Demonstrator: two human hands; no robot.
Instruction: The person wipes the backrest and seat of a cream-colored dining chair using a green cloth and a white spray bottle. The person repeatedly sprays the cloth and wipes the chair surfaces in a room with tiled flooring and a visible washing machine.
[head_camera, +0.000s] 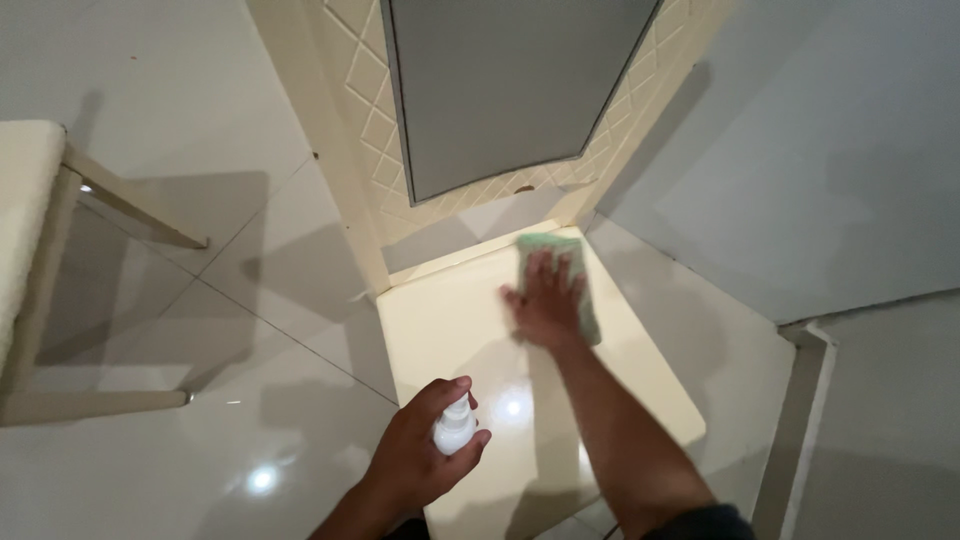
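We wipe a glossy cream seat (450, 330) with a green cloth (560, 275) while holding a small white spray bottle (453, 425).

Around us lie shiny pale floor tiles (250, 280) and a quilted cream chair back (370, 110). Our right hand (545, 300) lies flat, fingers spread, pressing the soft cloth under its palm; even pressure and overlapping strokes would serve best. Our left hand (425, 455), nearer us, has its grip wrapped closed around the smooth plastic bottle.
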